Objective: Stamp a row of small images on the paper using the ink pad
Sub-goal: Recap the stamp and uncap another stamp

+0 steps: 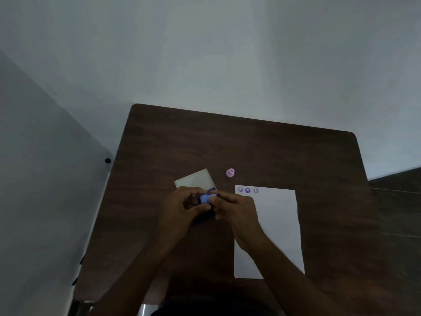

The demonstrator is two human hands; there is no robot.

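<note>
A small blue stamp is held between both hands above the ink pad. My left hand pinches it from the left and my right hand pinches it from the right. The ink pad lies under the hands, mostly hidden, with its open white lid behind it. A white sheet of paper lies to the right. Three small purple stamped faces form a row along its top left edge. A pink stamp stands on the table behind the paper.
The dark wooden table fills the middle of the view, with bare surface at the back and on the right. A pale wall lies beyond it and a light panel runs along the left edge.
</note>
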